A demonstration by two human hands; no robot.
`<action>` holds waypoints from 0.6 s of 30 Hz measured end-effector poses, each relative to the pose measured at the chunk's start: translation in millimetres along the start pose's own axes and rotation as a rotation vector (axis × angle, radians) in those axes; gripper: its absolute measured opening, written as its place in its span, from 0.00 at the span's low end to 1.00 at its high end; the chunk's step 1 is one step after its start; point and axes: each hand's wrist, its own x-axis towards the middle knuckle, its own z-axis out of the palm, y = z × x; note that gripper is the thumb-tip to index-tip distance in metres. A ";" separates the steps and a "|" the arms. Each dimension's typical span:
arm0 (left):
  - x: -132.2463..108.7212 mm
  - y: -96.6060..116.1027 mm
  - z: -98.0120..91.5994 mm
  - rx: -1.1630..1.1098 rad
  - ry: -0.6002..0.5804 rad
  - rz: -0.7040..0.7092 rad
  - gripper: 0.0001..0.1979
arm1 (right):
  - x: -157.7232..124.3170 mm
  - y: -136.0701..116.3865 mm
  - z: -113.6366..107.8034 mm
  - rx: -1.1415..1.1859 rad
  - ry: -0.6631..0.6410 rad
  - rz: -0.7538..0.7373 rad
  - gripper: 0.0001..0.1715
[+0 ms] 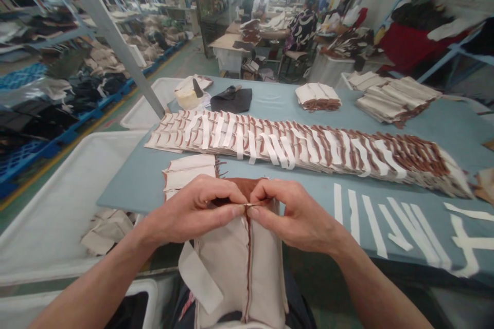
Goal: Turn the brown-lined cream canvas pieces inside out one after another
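Between my hands hangs a sewn leather piece, cream on the facing side with a brown layer at its top edge. A brown-edged seam runs down its middle. My left hand pinches the top of that seam between thumb and fingers. Right beside it, my right hand pinches the same edge, thumb tips almost touching. A white strip dangles at the left of the piece, below my left hand; where its upper end is held is hidden. A small cream stack lies on the table just beyond my left hand.
Across the blue table runs a long row of overlapping pieces with white strips on top. Loose white strips lie at right. Farther back are a tape roll, a black cloth and stacks. White bins stand left.
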 end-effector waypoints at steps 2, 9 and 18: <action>0.3 -1.6 -3.1 0.040 -0.025 -0.030 0.10 | 0.6 1.7 -1.1 -0.053 -0.015 -0.008 0.08; 8.0 9.1 -11.0 0.339 -0.095 -0.051 0.09 | 5.1 1.7 -1.4 -0.203 -0.083 0.073 0.06; 13.1 13.4 -9.0 0.394 -0.133 -0.002 0.09 | 17.2 -12.1 -1.6 -0.432 -0.164 0.161 0.07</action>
